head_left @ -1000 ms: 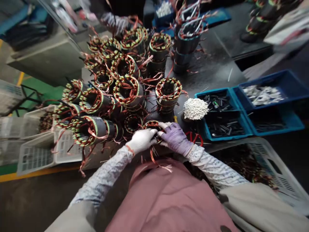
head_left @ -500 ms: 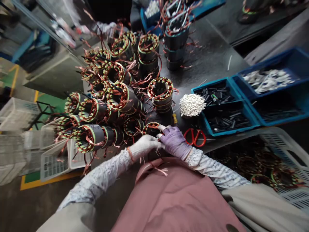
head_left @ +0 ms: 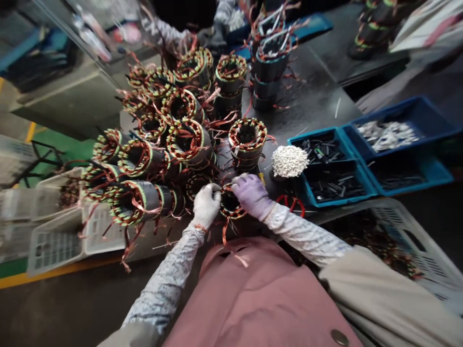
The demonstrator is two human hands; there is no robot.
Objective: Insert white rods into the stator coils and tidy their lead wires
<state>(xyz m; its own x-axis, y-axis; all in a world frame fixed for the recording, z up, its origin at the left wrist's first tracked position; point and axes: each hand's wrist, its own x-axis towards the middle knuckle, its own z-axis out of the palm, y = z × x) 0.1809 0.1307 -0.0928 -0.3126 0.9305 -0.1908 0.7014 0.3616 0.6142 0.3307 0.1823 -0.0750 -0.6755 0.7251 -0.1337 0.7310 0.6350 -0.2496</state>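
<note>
Two gloved hands (head_left: 207,206) (head_left: 252,196), one copper-wound ring (head_left: 230,212) between them

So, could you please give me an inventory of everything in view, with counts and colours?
core between the hands: one, dark with copper, near bench edge
other wound cores: many overlapping, dark with copper and yellow-green, mostly left
bench: one, dark, underneath
stick bundle: one, white, right of centre
trays: several compartments, blue, right; black and white pieces inside
red-handled tool: one, beside right forearm
yellow item: one, partly hidden, near right hand
crates: several, whitish, lower left and right
co-worker's sleeves: two, pale, far side
pink garment: one, bottom
left hand: one, white-gloved, left of core
right hand: one, purple-gloved, at core's rim
</note>
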